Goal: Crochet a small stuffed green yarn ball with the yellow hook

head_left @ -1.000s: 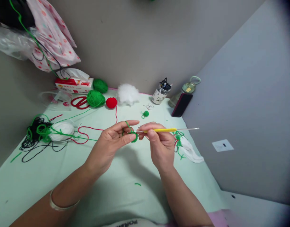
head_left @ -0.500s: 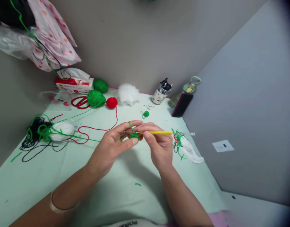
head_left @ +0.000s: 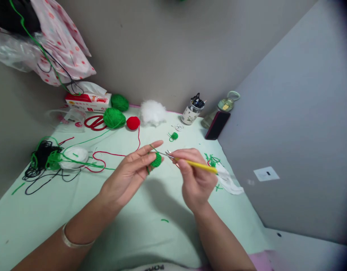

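pinching a small round green crocheted piece (head_left: 155, 160) between thumb and fingers, the left hand (head_left: 129, 173) holds it up above the pale green surface (head_left: 49, 214), a green strand running over its forefinger. the right hand (head_left: 195, 178) is closed around a yellow-handled metal crochet hook (head_left: 200, 166), whose thin tip meets the piece's upper edge. just right of that hand lies a crumpled white cloth (head_left: 229, 182) with green thread scraps. farther back sit a tiny green crocheted bit (head_left: 173, 136), a red yarn ball (head_left: 133, 122), a green yarn ball (head_left: 114, 117) and a tuft of white stuffing (head_left: 153, 111). at the left, a white yarn ball (head_left: 76, 156) lies beside tangled black yarn (head_left: 39, 165).
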